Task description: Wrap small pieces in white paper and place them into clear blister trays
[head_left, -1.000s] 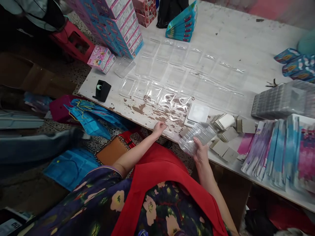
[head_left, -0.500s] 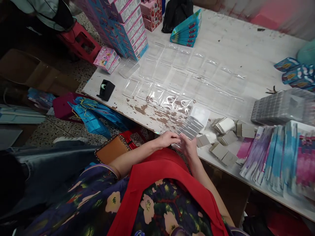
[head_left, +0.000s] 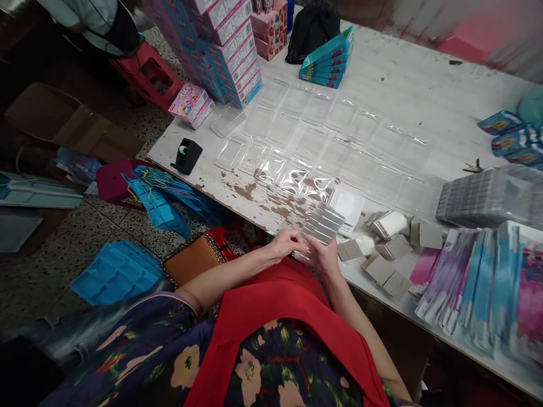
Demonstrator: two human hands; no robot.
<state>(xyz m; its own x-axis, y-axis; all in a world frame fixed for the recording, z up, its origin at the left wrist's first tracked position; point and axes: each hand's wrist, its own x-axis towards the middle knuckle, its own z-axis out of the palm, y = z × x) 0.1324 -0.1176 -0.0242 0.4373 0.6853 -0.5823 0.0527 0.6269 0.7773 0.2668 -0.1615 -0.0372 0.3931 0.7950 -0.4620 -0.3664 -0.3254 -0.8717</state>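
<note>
A small stack of clear plastic trays [head_left: 323,221] is gripped by my right hand [head_left: 323,252] at the table's front edge. My left hand [head_left: 288,243] is beside it, its fingers pinched together at the left edge of the stack; whether a thin piece is between them is too small to tell. Beyond my hands, several clear plastic trays [head_left: 311,140] lie in rows on the white table [head_left: 407,73]. A white card or box [head_left: 348,206] lies just behind the held stack. Grey-white folded card pieces [head_left: 380,268] are scattered to the right.
Stacked pink and blue boxes [head_left: 237,62] rise at the back left, near a black tape dispenser [head_left: 186,156]. Packed trays [head_left: 487,195] and colourful cards [head_left: 487,277] crowd the right. Below on the left are a red stool [head_left: 150,73] and blue bags [head_left: 159,206].
My left hand has shifted slightly away from the stack's edge. At the lower left, the person's jeans have moved down, uncovering a blue item on the floor. The view has shifted a little.
</note>
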